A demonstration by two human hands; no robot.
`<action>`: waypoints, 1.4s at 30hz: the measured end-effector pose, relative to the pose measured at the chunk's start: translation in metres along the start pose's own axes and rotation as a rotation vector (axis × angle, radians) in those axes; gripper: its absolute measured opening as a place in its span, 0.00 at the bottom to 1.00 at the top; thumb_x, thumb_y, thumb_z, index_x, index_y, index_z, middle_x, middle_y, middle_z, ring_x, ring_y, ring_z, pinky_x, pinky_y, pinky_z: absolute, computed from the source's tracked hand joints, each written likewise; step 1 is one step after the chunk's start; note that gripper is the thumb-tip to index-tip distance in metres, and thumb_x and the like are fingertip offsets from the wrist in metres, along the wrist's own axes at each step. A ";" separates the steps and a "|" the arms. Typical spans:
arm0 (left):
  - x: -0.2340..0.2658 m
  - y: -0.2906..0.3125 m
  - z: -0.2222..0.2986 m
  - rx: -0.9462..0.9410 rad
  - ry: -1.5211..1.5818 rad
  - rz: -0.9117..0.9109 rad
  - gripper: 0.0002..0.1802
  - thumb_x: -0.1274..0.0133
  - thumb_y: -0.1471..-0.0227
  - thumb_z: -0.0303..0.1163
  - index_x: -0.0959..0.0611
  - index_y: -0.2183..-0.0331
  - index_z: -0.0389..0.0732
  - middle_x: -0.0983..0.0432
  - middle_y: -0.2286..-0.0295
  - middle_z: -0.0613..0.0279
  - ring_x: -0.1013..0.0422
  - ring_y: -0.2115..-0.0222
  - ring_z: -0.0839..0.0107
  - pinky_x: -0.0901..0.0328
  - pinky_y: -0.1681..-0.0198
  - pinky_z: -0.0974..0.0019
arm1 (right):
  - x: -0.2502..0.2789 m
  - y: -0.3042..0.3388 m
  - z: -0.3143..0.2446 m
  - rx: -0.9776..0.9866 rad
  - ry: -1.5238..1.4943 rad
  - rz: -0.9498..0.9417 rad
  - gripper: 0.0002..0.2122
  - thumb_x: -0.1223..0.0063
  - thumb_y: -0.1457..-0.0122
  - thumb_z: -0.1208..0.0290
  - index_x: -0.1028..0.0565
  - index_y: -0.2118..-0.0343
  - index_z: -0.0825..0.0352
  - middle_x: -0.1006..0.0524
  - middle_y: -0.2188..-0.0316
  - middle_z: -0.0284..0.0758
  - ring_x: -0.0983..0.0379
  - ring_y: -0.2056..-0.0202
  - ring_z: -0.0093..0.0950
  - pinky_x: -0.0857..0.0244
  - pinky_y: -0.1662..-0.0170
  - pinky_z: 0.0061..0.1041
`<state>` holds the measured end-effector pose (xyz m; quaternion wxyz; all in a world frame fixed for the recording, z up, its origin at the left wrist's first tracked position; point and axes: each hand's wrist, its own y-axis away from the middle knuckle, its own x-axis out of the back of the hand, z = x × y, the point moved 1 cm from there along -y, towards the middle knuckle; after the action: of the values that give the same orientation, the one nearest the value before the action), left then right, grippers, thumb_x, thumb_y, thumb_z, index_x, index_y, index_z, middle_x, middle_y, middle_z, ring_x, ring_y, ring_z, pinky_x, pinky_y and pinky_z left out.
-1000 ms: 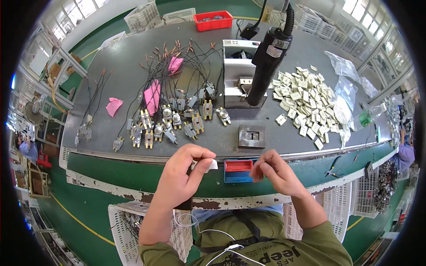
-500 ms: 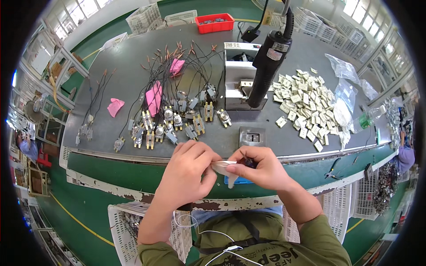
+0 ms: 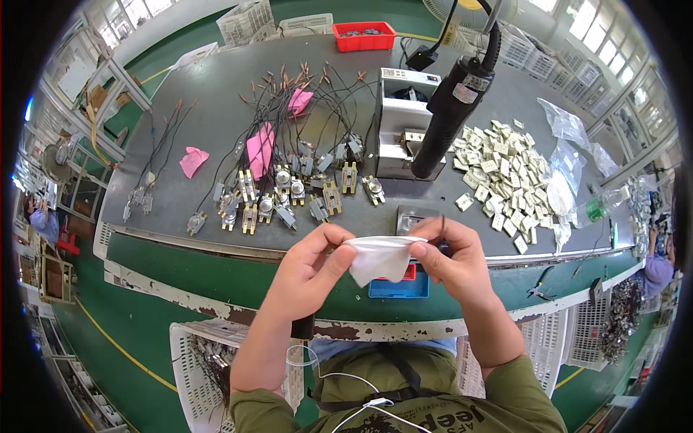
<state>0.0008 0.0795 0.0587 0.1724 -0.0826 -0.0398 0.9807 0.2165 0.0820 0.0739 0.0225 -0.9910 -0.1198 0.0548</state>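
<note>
Between my two hands a small white cloth (image 3: 378, 258) is stretched, its top edge taut and its lower part hanging loose. My left hand (image 3: 312, 265) pinches its left corner between thumb and fingers. The right corner is pinched by my right hand (image 3: 455, 261). Something dark shows by the right fingers; I cannot make out what it is. Below the cloth, a blue tray (image 3: 399, 290) with a red part lies on the green front strip of the bench. Just beyond my hands is a grey metal fixture (image 3: 411, 214), partly hidden by the right fingers.
Wired metal thermostat-like parts (image 3: 297, 189) lie at the left with pink scraps (image 3: 260, 150). A black electric screwdriver (image 3: 453, 115) hangs before a grey feeder box (image 3: 393, 155). White ceramic blocks (image 3: 505, 177) are heaped right, near a plastic bottle (image 3: 600, 208) and pliers (image 3: 540, 283).
The white cloth, bunched between my fingers before, is now spread wide. My hands have moved apart, the right one to the right. The view has shifted slightly.
</note>
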 end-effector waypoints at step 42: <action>-0.013 -0.001 0.020 -0.265 -0.316 0.277 0.10 0.57 0.40 0.35 0.30 0.66 0.37 0.32 0.70 0.65 0.39 0.72 0.82 0.43 0.67 0.77 | -0.004 0.003 -0.024 0.064 0.076 0.048 0.07 0.46 0.44 0.75 0.24 0.64 0.72 0.25 0.80 0.28 0.32 0.78 0.11 0.40 0.76 0.12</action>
<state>0.0094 0.0746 0.0801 0.0156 0.0450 -0.1830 0.9820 0.2160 0.0773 0.0977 0.0573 -0.9938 -0.0932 0.0216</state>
